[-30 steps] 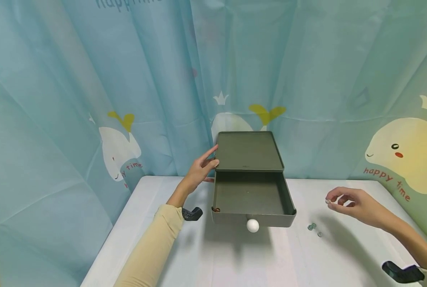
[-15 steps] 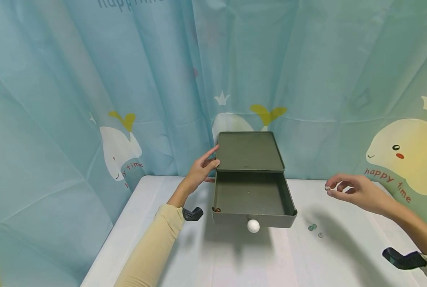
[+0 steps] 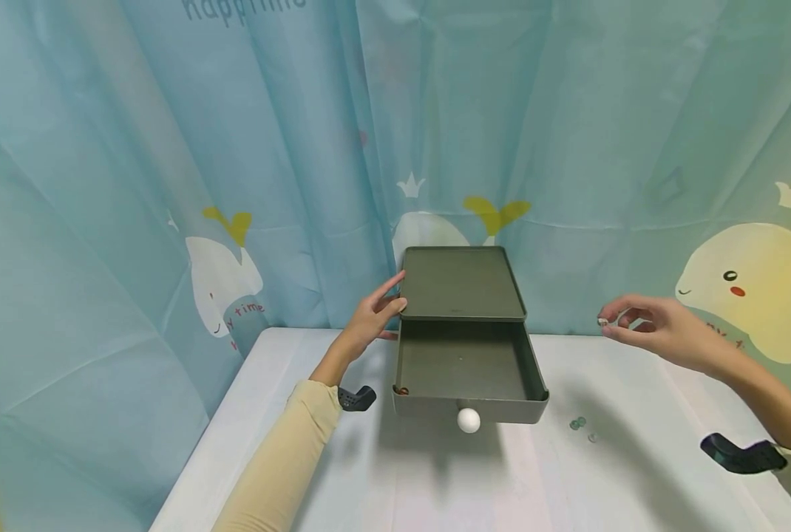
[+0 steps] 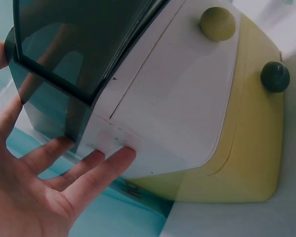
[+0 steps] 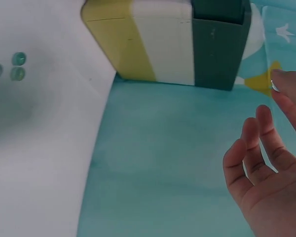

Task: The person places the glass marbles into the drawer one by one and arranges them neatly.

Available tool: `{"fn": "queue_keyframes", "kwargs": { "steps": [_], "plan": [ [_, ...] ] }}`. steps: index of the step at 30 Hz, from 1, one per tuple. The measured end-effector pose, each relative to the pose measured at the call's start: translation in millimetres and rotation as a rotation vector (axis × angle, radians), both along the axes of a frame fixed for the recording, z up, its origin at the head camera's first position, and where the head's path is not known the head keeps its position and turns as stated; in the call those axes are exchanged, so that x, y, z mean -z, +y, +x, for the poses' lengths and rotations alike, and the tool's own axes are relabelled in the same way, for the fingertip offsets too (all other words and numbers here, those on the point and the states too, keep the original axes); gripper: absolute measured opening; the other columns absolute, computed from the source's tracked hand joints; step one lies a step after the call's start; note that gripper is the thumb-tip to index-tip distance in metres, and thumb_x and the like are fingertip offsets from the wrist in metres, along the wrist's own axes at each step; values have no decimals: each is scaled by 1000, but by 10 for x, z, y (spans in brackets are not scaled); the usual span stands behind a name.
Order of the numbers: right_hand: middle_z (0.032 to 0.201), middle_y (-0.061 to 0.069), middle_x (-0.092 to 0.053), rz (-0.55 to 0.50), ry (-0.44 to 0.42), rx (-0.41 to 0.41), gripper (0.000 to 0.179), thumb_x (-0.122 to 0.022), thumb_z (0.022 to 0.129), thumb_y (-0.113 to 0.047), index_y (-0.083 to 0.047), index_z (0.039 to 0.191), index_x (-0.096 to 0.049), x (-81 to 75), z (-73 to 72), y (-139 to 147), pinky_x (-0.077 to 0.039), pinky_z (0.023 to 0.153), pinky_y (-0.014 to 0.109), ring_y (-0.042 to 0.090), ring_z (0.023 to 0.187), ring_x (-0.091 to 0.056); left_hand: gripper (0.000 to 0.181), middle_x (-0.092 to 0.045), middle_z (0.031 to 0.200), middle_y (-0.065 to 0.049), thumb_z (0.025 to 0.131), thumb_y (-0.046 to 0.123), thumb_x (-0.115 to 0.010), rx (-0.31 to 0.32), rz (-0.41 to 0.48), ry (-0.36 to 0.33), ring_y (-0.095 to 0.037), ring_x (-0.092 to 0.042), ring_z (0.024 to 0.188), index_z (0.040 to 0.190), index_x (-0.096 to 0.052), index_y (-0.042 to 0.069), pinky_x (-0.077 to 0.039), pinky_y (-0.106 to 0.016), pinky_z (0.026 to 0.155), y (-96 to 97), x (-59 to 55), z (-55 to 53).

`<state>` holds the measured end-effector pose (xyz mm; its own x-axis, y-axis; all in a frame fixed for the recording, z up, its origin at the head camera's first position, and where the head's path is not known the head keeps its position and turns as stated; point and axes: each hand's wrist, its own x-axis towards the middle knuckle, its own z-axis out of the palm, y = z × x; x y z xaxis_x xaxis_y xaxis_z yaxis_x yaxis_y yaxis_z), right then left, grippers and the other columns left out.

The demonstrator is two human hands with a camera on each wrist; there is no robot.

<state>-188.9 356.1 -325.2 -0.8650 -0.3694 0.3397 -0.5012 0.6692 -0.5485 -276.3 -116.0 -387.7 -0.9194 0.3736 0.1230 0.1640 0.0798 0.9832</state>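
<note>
A drawer box stands on the table, its dark green top drawer (image 3: 435, 408) pulled out towards me. My left hand (image 3: 364, 325) rests spread fingers against the box's left side; in the left wrist view its fingertips touch the green and white tiers. Between thumb and forefinger, my right hand (image 3: 664, 331) pinches a small clear, glassy piece (image 5: 275, 86), raised to the right of the box. The piece is mostly covered by the fingertips. Inside the drawer's front left corner lies a small orange-brown glassy piece (image 3: 403, 391).
Two greenish glass pieces (image 3: 576, 424) and a clear one (image 3: 592, 438) lie on the white table (image 3: 542, 488) right of the drawer. Below the top drawer sit a white drawer (image 4: 182, 94) and a yellow drawer (image 4: 254, 118). A blue-green curtain (image 3: 602, 148) hangs behind.
My right hand has risen with the clear piece and shifted slightly left. The left hand and the box stay where they were.
</note>
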Motion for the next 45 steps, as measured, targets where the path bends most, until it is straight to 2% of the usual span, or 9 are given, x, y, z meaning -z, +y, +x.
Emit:
{"fn": "queue_keyframes", "kwargs": {
  "steps": [3, 12, 25, 33, 37, 45],
  "plan": [
    [102, -3, -72, -16, 14, -12, 16, -78, 91, -7, -17, 102, -74, -54, -23, -13, -48, 74, 13, 8, 85, -63, 59, -43, 159, -15, 105, 32, -58, -1, 1, -3, -37, -47, 140, 160, -38, 38, -57, -57, 89, 1, 0, 2],
    [102, -5, -72, -13, 32, -25, 17, -78, 91, -7, -18, 103, -74, -132, -52, -44, -48, 69, 17, 7, 86, -62, 60, -42, 159, -16, 105, 31, -58, 0, 1, 7, -39, -47, 140, 160, -38, 35, -57, -57, 89, -2, -6, 13],
    [100, -4, -72, -28, 11, -48, 16, -79, 90, -5, -16, 101, -74, -233, -74, -121, -49, 65, 21, 9, 83, -62, 60, -44, 158, -15, 104, 32, -59, -10, 0, -2, -38, -48, 139, 160, -38, 37, -57, -57, 88, 10, -9, 8],
    [94, -4, -71, -14, 16, -103, 20, -81, 87, -3, -17, 99, -74, -375, -119, -271, -49, 64, 22, 10, 80, -62, 61, -43, 158, -15, 103, 34, -59, -9, -1, 4, -37, -49, 139, 159, -39, 38, -58, -56, 87, 8, -13, 16],
    [93, -4, -71, 27, 32, -171, 22, -80, 88, -3, -20, 101, -73, -454, -156, -385, -50, 65, 22, 11, 79, -61, 60, -44, 158, -15, 103, 36, -60, -9, -2, 5, -36, -49, 138, 159, -39, 39, -58, -56, 86, 8, -5, 8],
    [91, -6, -69, 74, -16, -259, 16, -79, 91, -12, -22, 102, -73, -642, -221, -632, -53, 65, 25, 12, 77, -61, 61, -42, 159, -16, 103, 35, -59, -6, -6, 11, -38, -48, 139, 160, -38, 37, -58, -56, 87, 4, -9, 22]
  ]
}}
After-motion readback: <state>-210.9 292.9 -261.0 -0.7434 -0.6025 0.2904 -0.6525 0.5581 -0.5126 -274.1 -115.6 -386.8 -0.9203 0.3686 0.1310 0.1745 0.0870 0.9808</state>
